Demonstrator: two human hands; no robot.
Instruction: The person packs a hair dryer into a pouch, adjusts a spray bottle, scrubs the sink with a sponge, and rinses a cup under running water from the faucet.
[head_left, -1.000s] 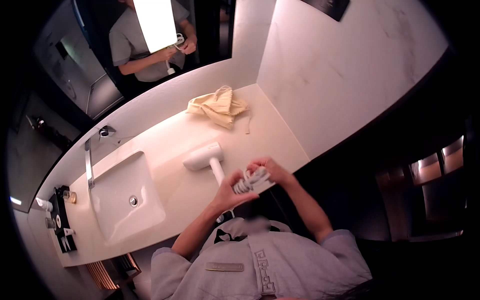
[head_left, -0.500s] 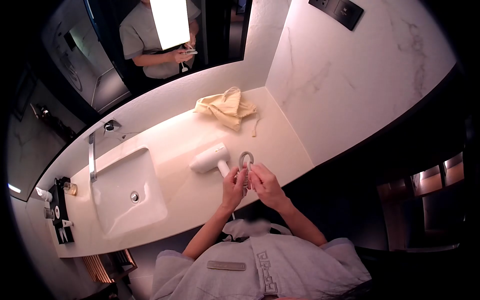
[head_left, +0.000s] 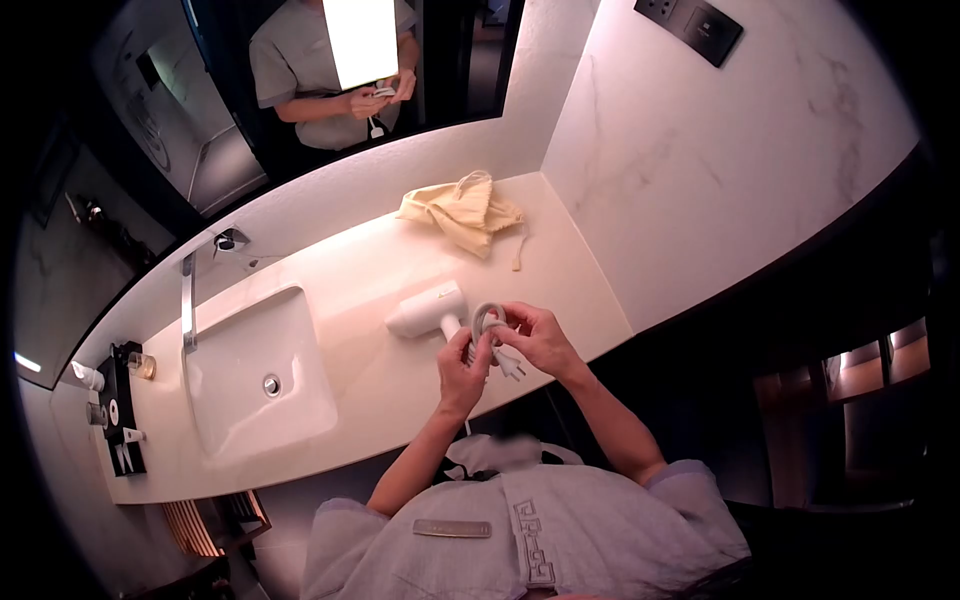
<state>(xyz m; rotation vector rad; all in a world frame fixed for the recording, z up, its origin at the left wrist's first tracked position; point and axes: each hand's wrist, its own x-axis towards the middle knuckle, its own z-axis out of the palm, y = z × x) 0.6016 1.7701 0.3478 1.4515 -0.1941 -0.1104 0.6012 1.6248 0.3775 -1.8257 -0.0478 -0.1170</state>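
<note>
A looped pale power cord is gathered between my two hands above the front of the counter. My left hand is closed round the lower part of the loops. From the right, my right hand pinches the coil with its fingertips. The two-pin plug hangs out below my right fingers. Just behind my left hand, a white hair dryer lies on the counter, its handle pointing toward me and partly hidden. Farther back rests a crumpled cream drawstring bag.
The pale counter holds a white sink with a wall tap on the left. A black tray with toiletries and a glass stands at the far left. A mirror and a black socket panel are on the walls.
My right hand has moved up and to the right round the coil. The plug has come into sight below it. The view has shifted slightly.
</note>
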